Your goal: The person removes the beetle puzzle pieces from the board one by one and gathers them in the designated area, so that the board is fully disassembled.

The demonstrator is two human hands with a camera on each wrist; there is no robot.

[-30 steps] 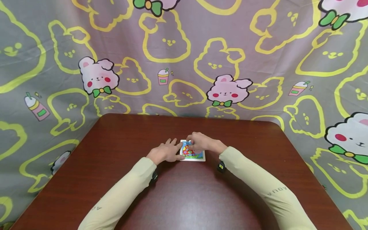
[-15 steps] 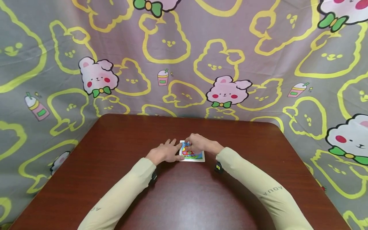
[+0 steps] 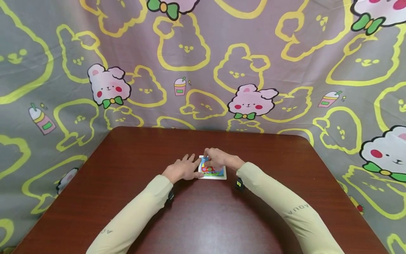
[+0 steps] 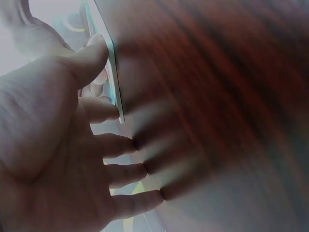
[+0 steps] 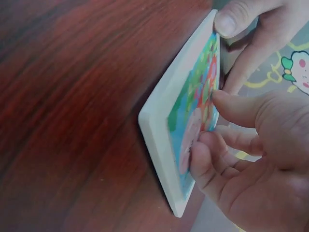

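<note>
A small square picture board (image 3: 213,177) with a white border and a bright red, green and blue picture lies flat on the table. At its left side my left hand (image 3: 182,169) rests with fingers spread, thumb and index finger against the board's edge (image 4: 114,79); the other fingertips touch the table. My right hand (image 3: 219,158) is over the upper part of the picture, fingers bent. In the right wrist view its thumb and fingertips touch the picture beside a pink rounded shape (image 5: 189,145). Whether they pinch a loose piece I cannot tell. The hand hides part of the picture.
A dark reddish-brown table (image 3: 203,218) with rounded far corners extends around the board. Behind it hangs a grey curtain (image 3: 196,46) printed with yellow outlines and rabbit faces. Pale sleeves (image 3: 133,211) cover both forearms, and a small dark device (image 3: 239,184) sits under the right wrist.
My right hand and forearm have shifted slightly left and down over the picture. The left hand keeps its place at the board's left edge, and the board stays nearly still.
</note>
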